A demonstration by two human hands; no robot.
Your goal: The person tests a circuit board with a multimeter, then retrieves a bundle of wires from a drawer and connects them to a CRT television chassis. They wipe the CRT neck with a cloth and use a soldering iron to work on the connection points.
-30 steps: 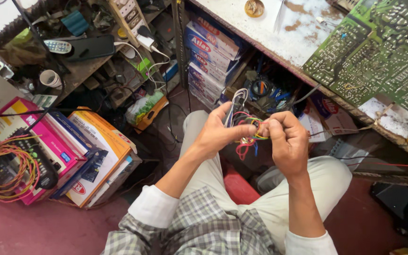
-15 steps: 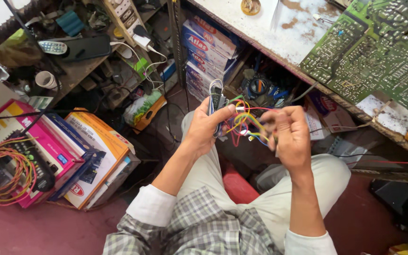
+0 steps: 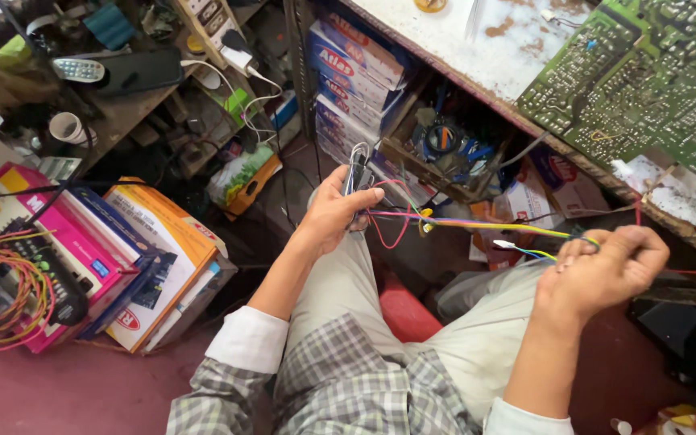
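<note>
The left hand (image 3: 333,211) is closed around a small grey connector block (image 3: 357,176) with looped leads, held above the lap. The right hand (image 3: 606,266) is fisted on the far ends of the coloured wires (image 3: 477,224), which stretch taut between both hands; how many strands it pinches is hard to tell. A green circuit board (image 3: 646,80) lies on the worktop (image 3: 493,48) above.

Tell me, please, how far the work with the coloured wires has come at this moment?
Done: the coloured wires are pulled out straight between the hands, no longer bunched as a second ago. In hand: the left hand pinches the bundle's grey end; the right hand grips the far ends in a fist. Left: loose tips hang free, joined to nothing, and the green circuit board lies untouched on the bench.
</note>
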